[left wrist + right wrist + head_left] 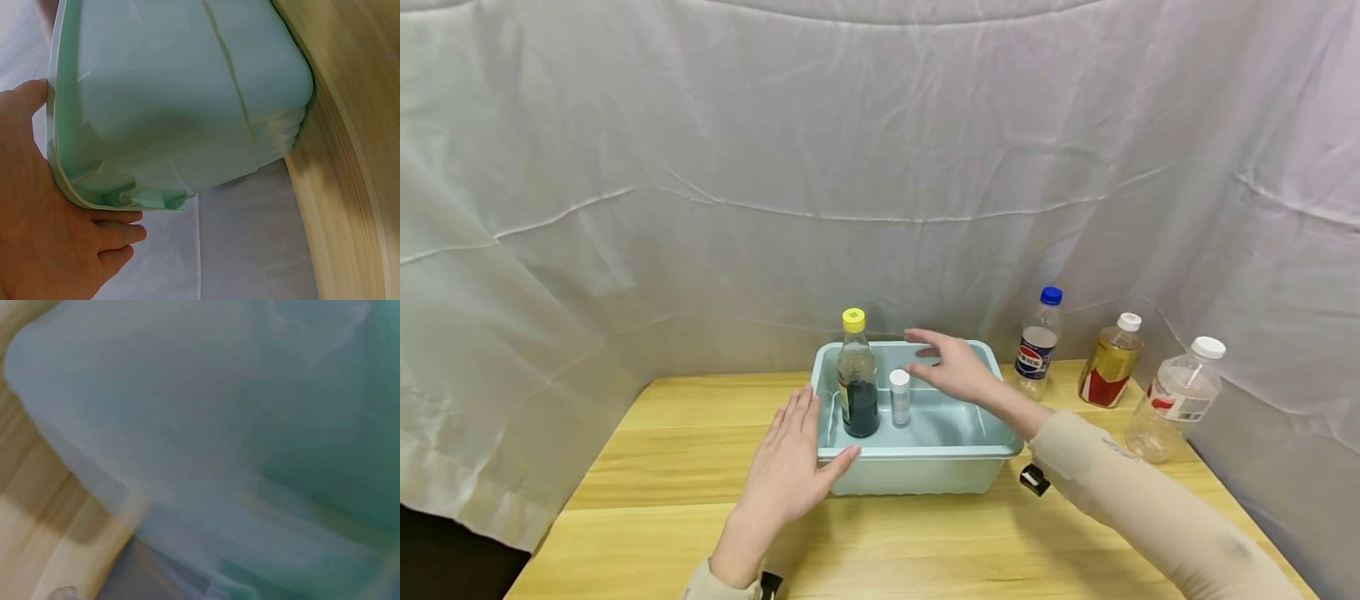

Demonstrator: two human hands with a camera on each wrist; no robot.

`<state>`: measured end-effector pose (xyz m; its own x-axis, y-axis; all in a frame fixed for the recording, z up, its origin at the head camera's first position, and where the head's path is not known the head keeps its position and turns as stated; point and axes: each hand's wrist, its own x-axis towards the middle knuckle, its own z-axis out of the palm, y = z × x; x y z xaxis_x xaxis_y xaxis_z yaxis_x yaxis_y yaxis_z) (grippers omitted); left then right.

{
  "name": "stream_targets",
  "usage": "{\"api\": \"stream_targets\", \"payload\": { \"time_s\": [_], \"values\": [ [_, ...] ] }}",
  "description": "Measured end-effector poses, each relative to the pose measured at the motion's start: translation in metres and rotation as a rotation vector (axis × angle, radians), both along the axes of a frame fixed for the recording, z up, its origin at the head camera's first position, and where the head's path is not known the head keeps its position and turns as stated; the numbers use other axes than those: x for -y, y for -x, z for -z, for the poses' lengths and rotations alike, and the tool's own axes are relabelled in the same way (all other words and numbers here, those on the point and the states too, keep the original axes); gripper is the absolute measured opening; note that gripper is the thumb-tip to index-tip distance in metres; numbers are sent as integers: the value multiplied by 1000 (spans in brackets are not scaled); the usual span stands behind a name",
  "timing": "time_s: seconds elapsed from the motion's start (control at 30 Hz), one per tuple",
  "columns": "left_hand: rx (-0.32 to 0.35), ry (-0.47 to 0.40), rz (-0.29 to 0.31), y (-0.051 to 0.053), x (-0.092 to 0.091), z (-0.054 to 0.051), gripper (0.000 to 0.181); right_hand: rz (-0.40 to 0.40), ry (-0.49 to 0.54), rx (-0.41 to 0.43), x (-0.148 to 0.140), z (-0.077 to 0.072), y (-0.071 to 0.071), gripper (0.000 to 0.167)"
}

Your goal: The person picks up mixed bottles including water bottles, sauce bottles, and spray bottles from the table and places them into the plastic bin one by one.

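Note:
A pale blue-green plastic bin (917, 477) stands on the table. Inside it, a yellow-capped bottle of dark liquid (860, 404) is upright beside a small clear container with a white cap (900, 408). My left hand (786, 458) rests at the bin's front left corner, fingers straight along the left side and thumb at the front rim. The left wrist view shows this hand (50, 231) against the rim. Over the bin, my right hand (953, 365) holds nothing, thumb and fingers spread apart close to the white cap. The right wrist view shows only the blurred bin wall (156, 425).
To the right of the bin stand a blue-capped bottle (1037, 350), a gold and red bottle (1111, 367) and a clear bottle with a white cap (1172, 408). A grey curtain (850, 167) hangs behind the wooden table (662, 467).

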<state>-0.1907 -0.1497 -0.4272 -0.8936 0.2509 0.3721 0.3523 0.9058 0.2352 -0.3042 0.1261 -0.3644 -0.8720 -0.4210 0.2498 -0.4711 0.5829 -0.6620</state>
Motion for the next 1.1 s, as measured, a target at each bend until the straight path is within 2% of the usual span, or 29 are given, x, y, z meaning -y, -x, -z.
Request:
{"api": "stream_targets", "payload": {
  "time_s": [0.27, 0.47, 0.63, 0.8, 0.93, 1.1],
  "values": [
    [6, 1, -3, -1, 0, -2, 100, 49, 133, -88, -24, -28, -10, 60],
    [1, 3, -5, -1, 0, -1, 99, 72, 242, -165, -48, -33, -19, 59],
    [-5, -3, -5, -1, 0, 0, 99, 100, 371, -232, -68, -30, -24, 55],
    [0, -7, -6, -1, 0, 1, 99, 191, 425, -265, -94, -23, -30, 55],
    [-3, -7, -5, -2, 0, 2, 99, 263, 487, -277, -115, -14, -31, 55],
    [-7, -8, -4, -3, 0, 1, 98, 341, 621, -290, -137, 1, -30, 55]
  ]
}}
